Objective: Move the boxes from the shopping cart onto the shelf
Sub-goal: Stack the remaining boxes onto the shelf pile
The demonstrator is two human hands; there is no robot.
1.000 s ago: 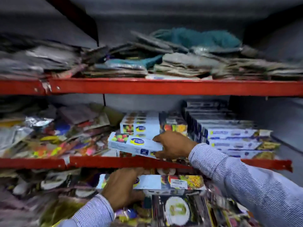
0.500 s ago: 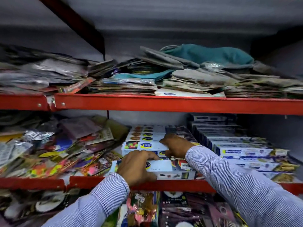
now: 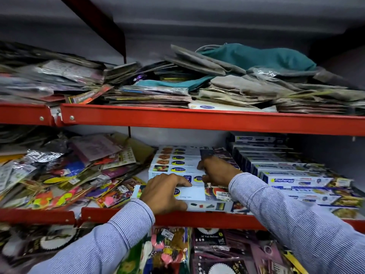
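Both hands lower, front box (image 3: 197, 198) nearer shelf (image 3: 197, 218) edge

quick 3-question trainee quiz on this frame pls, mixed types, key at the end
1. True or false: the left hand rests on the front cling film box at the edge of the middle shelf.
2. What is the right hand touching? A) the teal cloth bag on the top shelf B) the stack of white boxes behind the front box C) the balloon packets below
3. Which side of the white stack are the Freshwrapp boxes on?

Key: 1 true; 2 B; 3 right
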